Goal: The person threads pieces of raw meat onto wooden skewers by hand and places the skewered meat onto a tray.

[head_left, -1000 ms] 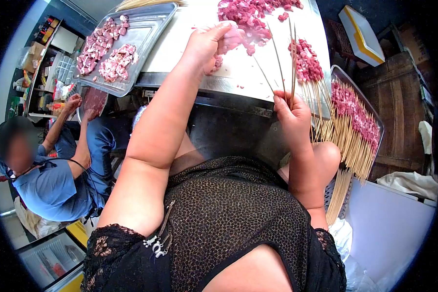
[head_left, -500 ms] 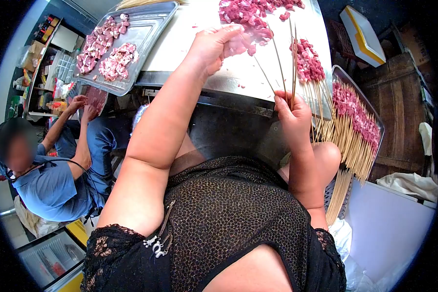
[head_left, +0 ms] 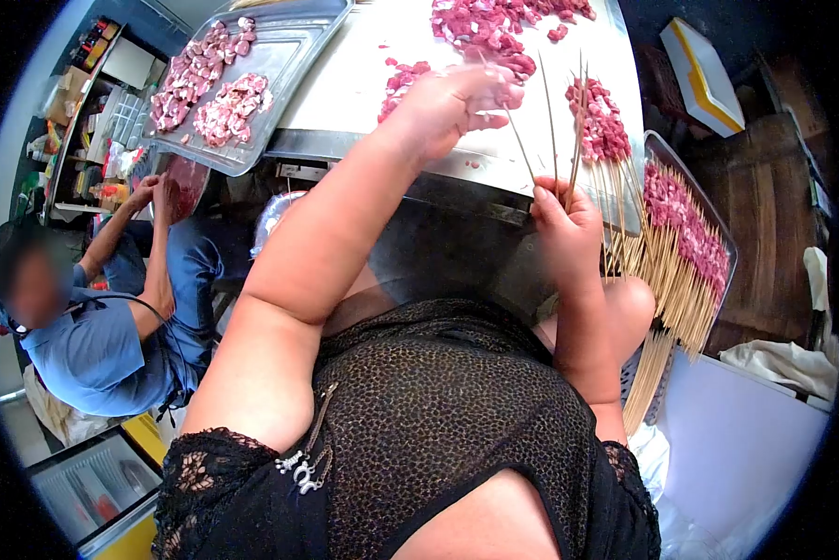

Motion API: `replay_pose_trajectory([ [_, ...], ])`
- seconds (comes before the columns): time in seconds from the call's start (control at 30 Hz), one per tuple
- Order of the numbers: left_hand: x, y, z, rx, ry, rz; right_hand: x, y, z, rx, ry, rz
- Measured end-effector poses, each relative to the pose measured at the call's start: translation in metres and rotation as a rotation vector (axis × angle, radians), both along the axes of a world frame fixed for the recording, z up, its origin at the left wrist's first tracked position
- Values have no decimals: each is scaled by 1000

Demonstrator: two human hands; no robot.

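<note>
My right hand (head_left: 569, 222) is closed around the lower part of several thin bamboo skewers (head_left: 555, 121), which fan upward over the table's front edge. My left hand (head_left: 461, 103) is over the table beside the upper part of the leftmost skewer. Its fingers are smeared by motion, so I cannot make out whether they hold meat. Just beyond it lies a heap of red meat pieces (head_left: 480, 33), with a smaller group of meat pieces (head_left: 403, 82) left of the wrist. To the right, meat-loaded skewers (head_left: 599, 121) rest on the white tabletop (head_left: 345, 84), their sticks pointing toward me.
A metal tray (head_left: 293, 70) with two meat piles stands at the left. On the right, another tray (head_left: 732, 238) holds many loaded skewers, with bare sticks (head_left: 648, 378) below. A person in a blue shirt (head_left: 93, 350) sits at left, hands (head_left: 153, 193) near a reddish tray.
My left hand has shifted right and slightly down, its fingers now further apart and blurred. The smaller meat group, hidden behind it before, now shows. My right hand still grips the skewers.
</note>
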State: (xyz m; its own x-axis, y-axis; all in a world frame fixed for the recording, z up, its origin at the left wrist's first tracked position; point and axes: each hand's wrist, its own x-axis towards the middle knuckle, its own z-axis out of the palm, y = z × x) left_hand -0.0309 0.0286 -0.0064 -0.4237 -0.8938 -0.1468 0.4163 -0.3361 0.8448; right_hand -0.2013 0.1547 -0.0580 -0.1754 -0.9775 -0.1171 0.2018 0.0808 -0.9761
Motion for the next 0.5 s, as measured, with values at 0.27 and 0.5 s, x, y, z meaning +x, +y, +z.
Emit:
replay_pose_trajectory([
  [0.27, -7, 21, 3, 24, -97, -140, 1, -6, 7, -7, -60, 3],
  [0.5, 40, -8, 23, -369, -593, 40, -5, -6, 10, -33, -51, -5],
])
